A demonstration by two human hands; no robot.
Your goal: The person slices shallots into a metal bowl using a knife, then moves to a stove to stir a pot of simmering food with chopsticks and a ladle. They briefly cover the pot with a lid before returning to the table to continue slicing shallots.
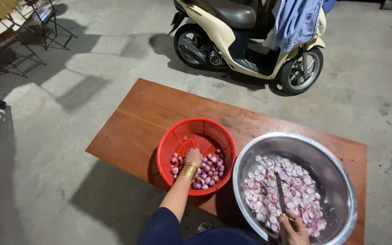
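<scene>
Head view: a low wooden table (137, 122) is standing on a concrete floor (46, 181), and all positions below are taken from it. On its near left part a red plastic basket (182, 136) is sitting, holding whole peeled shallots (209, 172) heaped toward its near side. The left hand (193, 157) is reaching down into this basket, its fingers curled together over the shallots; whether it is actually pinching one cannot be told, since the fingertips are hidden. A gold bangle (188, 171) is sitting on that wrist, and a dark blue sleeve (164, 227) is covering the upper arm. On the table's near right part, just beside the basket and touching or almost touching it, a large steel bowl (332, 172) is resting, partly overhanging the near edge. It is holding sliced shallot pieces (291, 190) spread across its bottom. The right hand (293, 229) is closed around the handle of a knife (280, 193), whose dark blade is pointing away from the person over the slices. Beyond the table's far edge a cream scooter (232, 41) is parked with a blue garment (296, 20) draped over it. Well off the table's far left corner, folding chairs (19, 41) are standing.
</scene>
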